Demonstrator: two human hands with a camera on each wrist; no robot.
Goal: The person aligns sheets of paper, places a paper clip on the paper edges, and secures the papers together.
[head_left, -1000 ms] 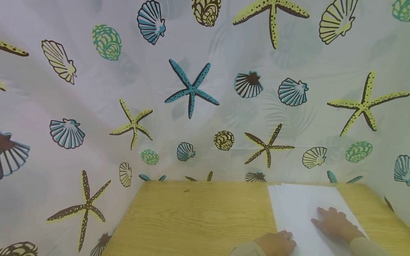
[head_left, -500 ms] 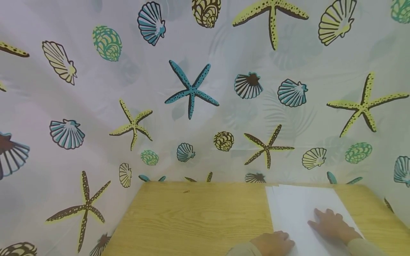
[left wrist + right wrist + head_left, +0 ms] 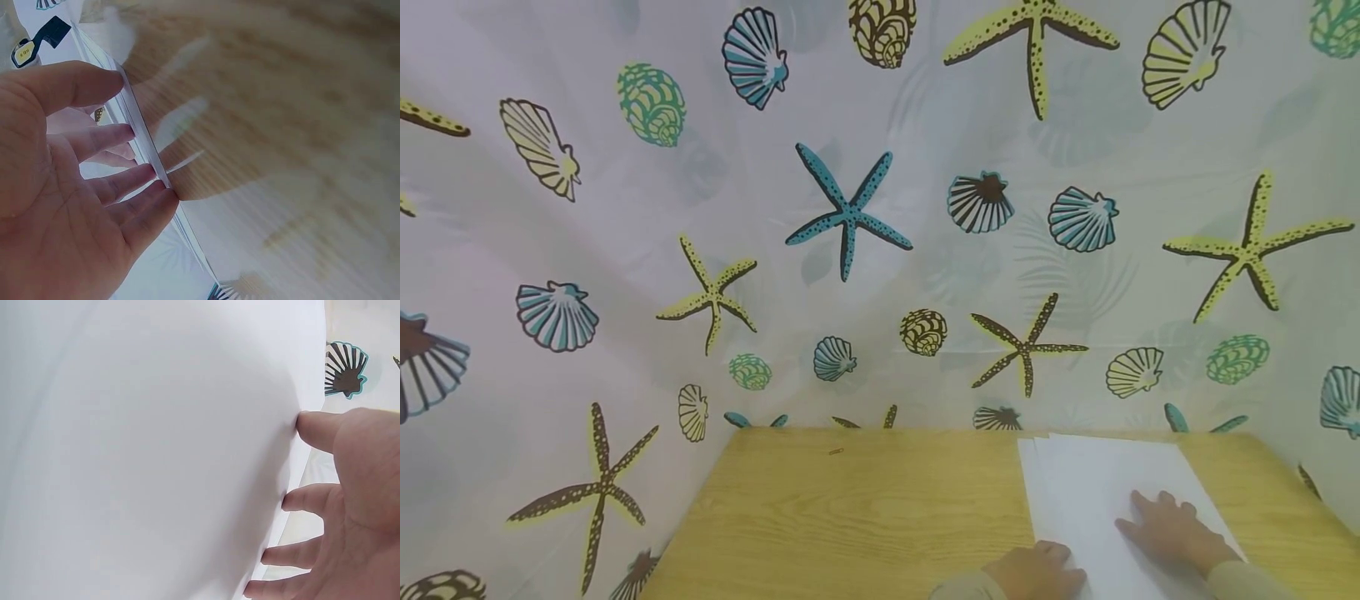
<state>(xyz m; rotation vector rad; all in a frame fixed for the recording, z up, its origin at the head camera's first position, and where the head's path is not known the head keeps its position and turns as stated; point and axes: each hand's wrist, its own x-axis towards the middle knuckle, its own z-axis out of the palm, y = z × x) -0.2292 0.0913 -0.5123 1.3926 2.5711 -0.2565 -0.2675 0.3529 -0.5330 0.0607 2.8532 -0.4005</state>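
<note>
A few sheets of white paper [image 3: 1097,475] lie in a slightly fanned stack on the right part of the wooden table [image 3: 850,517]. Along the stack's left side rests my left hand [image 3: 1037,573]. In the left wrist view, its thumb and fingertips touch the thin edge of the sheets [image 3: 140,125], fingers loosely extended. My right hand [image 3: 1172,529] is spread on top of the paper, nearer its right side. The right wrist view has its separated fingertips [image 3: 294,501] pressing on the white surface.
Near the table's back edge lies a tiny orange-brown object like a paper clip [image 3: 837,451]. A pale curtain [image 3: 925,250] printed with shells and starfish hangs behind and beside the table. A dark strap-like item with a yellow label [image 3: 25,53] shows in the left wrist view.
The paper stack and both hands have slid slightly to the left along the table. The hands keep the same places on the sheets.
</note>
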